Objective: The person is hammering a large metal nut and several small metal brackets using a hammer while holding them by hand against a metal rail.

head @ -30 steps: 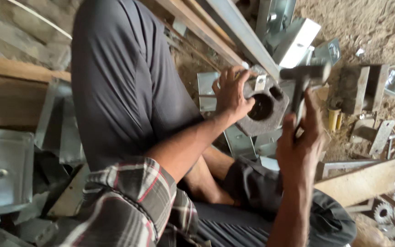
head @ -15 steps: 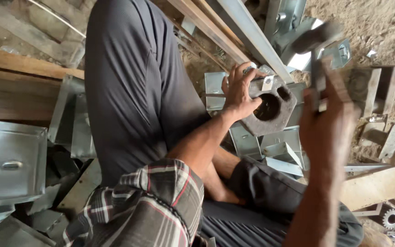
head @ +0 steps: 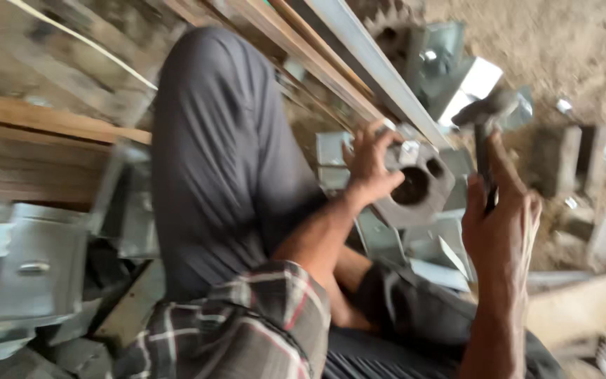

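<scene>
My left hand (head: 372, 163) steadies a grey metal block (head: 419, 184) with round holes; my right hand (head: 499, 224), at 3 o'clock from it, grips a raised hammer (head: 487, 116).

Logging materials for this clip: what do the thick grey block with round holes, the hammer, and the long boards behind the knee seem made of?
Thick grey block with round holes: likely cast metal, dull matte grey, under the left hand. Hammer in the right hand: dark, probably steel head, handle material unclear through blur. Long boards: wood, brown with visible grain.
</scene>
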